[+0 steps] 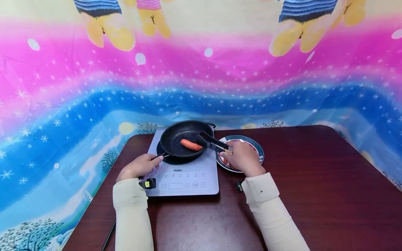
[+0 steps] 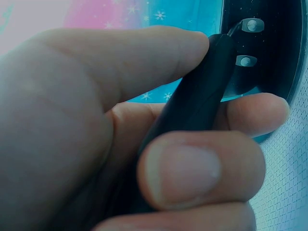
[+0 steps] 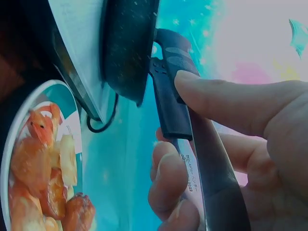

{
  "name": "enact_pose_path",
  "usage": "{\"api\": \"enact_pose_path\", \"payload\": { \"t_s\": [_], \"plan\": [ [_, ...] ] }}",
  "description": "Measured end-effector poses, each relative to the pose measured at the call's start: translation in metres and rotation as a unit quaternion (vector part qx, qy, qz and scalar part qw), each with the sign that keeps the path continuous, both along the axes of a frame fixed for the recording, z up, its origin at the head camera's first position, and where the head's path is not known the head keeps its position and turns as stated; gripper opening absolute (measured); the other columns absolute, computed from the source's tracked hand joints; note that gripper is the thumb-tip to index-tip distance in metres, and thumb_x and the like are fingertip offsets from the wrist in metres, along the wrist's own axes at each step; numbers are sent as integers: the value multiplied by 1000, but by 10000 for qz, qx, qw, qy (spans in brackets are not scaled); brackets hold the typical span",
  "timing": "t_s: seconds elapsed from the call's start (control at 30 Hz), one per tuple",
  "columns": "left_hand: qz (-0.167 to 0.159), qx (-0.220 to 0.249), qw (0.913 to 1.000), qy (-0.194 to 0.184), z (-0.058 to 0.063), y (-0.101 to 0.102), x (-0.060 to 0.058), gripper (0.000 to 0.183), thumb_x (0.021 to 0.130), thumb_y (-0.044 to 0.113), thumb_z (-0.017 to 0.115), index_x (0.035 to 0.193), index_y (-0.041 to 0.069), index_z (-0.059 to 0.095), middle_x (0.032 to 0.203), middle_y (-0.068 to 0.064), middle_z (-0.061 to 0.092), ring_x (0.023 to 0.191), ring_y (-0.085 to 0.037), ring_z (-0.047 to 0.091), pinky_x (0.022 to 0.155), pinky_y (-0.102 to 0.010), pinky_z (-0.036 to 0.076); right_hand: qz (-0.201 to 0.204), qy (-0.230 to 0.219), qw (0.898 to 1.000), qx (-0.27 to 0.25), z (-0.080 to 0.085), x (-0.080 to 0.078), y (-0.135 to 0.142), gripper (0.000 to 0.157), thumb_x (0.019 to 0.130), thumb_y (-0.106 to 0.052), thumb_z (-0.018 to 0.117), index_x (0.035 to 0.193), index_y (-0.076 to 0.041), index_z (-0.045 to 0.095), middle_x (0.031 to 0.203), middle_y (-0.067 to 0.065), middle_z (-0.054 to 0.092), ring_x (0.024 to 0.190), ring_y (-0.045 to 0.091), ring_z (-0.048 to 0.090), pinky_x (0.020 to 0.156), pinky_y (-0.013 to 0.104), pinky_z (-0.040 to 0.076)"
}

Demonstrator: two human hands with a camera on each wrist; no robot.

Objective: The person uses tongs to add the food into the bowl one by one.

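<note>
My left hand (image 1: 140, 166) grips the black handle (image 2: 192, 106) of a frying pan (image 1: 176, 134), its fingers wrapped round it in the left wrist view. The pan is over the white induction cooktop (image 1: 185, 190). Inside it lies an orange-red, sausage-shaped piece of food (image 1: 191, 145). My right hand (image 1: 243, 157) holds metal tongs (image 3: 211, 168) with black tips (image 1: 204, 141), thumb on one arm and fingers round the other. In the head view the tips overlap the right end of the orange-red piece.
Right of the cooktop stands a plate (image 1: 260, 148) with a dark green rim, partly under my right hand. Several food pieces (image 3: 33, 163) are heaped on it. A printed cloth (image 1: 201, 87) hangs behind the dark wooden table (image 1: 314, 174). A black cable (image 1: 109, 234) runs beside my left sleeve.
</note>
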State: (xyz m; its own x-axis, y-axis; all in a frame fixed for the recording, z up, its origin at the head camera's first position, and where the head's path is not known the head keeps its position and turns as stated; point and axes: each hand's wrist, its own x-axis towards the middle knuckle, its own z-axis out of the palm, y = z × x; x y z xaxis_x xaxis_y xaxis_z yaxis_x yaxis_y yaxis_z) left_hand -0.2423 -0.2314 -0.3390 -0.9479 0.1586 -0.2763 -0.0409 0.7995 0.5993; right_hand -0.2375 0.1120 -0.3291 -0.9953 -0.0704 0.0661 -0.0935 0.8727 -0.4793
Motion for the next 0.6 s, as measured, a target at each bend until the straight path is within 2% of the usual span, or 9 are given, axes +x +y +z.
{"api": "enact_pose_path", "payload": {
  "t_s": [0.07, 0.17, 0.3, 0.43, 0.57, 0.6],
  "plan": [
    [-8, 1, 10000, -13, 0, 0, 0, 45, 102, 43, 42, 102, 3, 62, 54, -1, 41, 44, -14, 39, 48, -31, 40, 18, -43, 9999, -147, 2, 1, 7, 54, 88, -42, 69, 135, -17, 58, 83, 9, 65, 77, 26, 58, 64, 41, 46],
    [-24, 29, 10000, -29, 0, -1, -1, 45, 102, 43, 42, 102, 2, 61, 53, -1, 41, 43, -14, 38, 47, -31, 40, 26, -110, 9992, -372, 7, 3, 19, 55, 89, -42, 67, 137, -15, 56, 86, 12, 64, 74, 26, 55, 57, 37, 41],
    [-52, 39, 10000, -39, 1, -1, -2, 45, 102, 43, 42, 103, 2, 61, 54, -1, 42, 43, -14, 39, 48, -32, 41, 60, -163, 9985, -517, 12, 5, 39, 58, 91, -42, 65, 138, -10, 54, 105, 16, 65, 82, 26, 55, 59, 35, 41],
    [-74, 46, 10000, -37, 1, -1, -1, 45, 102, 43, 42, 102, 2, 61, 55, -1, 42, 44, -14, 39, 48, -32, 41, 63, -234, 9977, -633, 16, 7, 55, 60, 92, -42, 64, 140, -8, 51, 98, 16, 65, 75, 26, 53, 57, 34, 40],
    [-79, 26, 10000, -26, 1, -1, 0, 45, 102, 43, 42, 101, 2, 61, 56, -1, 42, 45, -15, 40, 49, -33, 42, 59, -245, 9972, -706, 17, 9, 68, 57, 92, -41, 64, 137, -7, 54, 102, 12, 64, 76, 24, 51, 58, 34, 39],
    [-87, 20, 10000, -18, 0, -1, 0, 45, 102, 44, 42, 101, 3, 61, 56, -2, 43, 45, -15, 41, 49, -33, 42, 58, -269, 9971, -704, 17, 10, 71, 56, 92, -40, 64, 137, -8, 55, 98, 12, 63, 75, 24, 51, 58, 34, 38]
  ]
}}
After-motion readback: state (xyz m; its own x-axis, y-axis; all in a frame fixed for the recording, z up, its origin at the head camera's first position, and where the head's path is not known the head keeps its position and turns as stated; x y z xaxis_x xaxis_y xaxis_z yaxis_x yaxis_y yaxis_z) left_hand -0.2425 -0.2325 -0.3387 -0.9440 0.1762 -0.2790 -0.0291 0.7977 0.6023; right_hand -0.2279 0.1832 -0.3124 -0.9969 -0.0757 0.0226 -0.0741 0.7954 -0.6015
